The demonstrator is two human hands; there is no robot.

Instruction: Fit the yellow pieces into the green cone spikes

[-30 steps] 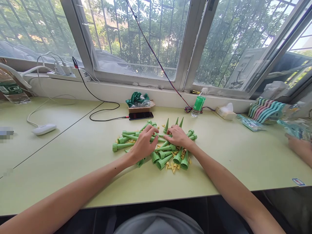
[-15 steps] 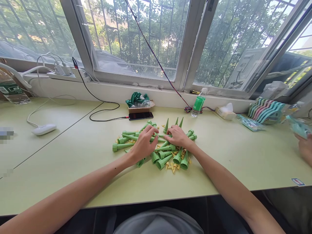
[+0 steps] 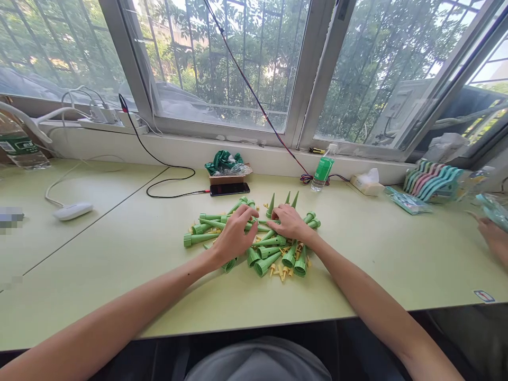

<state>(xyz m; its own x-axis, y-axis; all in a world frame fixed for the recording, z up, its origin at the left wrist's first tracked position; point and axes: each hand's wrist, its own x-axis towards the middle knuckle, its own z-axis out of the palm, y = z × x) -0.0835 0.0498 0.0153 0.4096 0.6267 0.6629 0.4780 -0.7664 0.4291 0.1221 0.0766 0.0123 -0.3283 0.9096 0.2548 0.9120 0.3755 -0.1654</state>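
Observation:
A heap of green plastic plant-watering spikes (image 3: 268, 264), with hollow threaded ends and long pointed tips, lies on the table before me. Small yellow nozzle pieces (image 3: 284, 272) are scattered among them. My left hand (image 3: 238, 230) rests over the left part of the heap, its fingers bent and apart from the thumb, with nothing visible between them. On the other side, my right hand (image 3: 289, 220) lies on the heap with loosely curved fingers, also apart. Its fingertips touch or hover by the spikes; the exact contact is hidden. Several spikes stand upright just behind my right hand.
Behind the heap are a phone (image 3: 229, 189) on a cable and a small box (image 3: 227, 179) with green plastic. A water bottle (image 3: 323, 168), tissue pack (image 3: 366, 183) and pastel hangers (image 3: 432, 181) stand along the window. Another person's hand (image 3: 494, 235) holds a packet at right.
My hands and the heap stay practically still. At the far right, the other person's hand and the packet in it have shifted slightly.

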